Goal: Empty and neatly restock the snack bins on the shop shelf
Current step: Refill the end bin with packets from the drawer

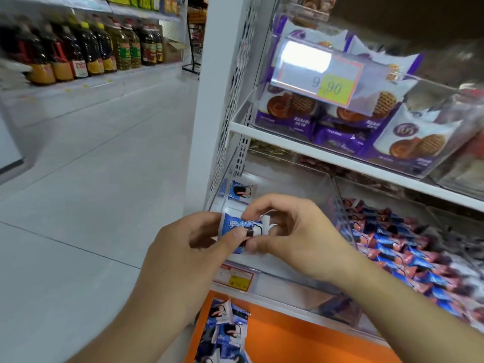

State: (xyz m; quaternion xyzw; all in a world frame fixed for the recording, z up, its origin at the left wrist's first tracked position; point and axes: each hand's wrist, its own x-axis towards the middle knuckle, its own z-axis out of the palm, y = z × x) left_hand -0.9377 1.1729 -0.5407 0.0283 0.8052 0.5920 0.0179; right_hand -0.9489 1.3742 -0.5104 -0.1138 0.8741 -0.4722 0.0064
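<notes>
Holding one small blue-and-white snack packet [242, 231] between both hands, in front of a clear plastic bin [301, 184] on the lower shelf. Left hand [188, 247] curled round the packet's left end, thumb pressed on its front. Right hand [285, 231] pinching the right end between thumb and curled fingers. Packet lying roughly level, long axis running left to right, printed face turned up toward the camera, white crimped end pointing right.

Just behind the hands, a second blue packet [239, 192] standing in the back left corner of the same clear bin. To the right, touching that bin, a neighbouring bin [419, 247] heaped with red and blue wrapped snacks. Below the hands, a yellow and red price label [235, 279] on the shelf edge, and lower still an orange surface [301, 339] carrying a loose pile of blue packets [225, 334].

Above, on the upper shelf, a bin of purple biscuit packs [340, 121] with a price tag [322, 77] reading 9.90. Far left across the aisle floor, rows of oil bottles [86, 51].
</notes>
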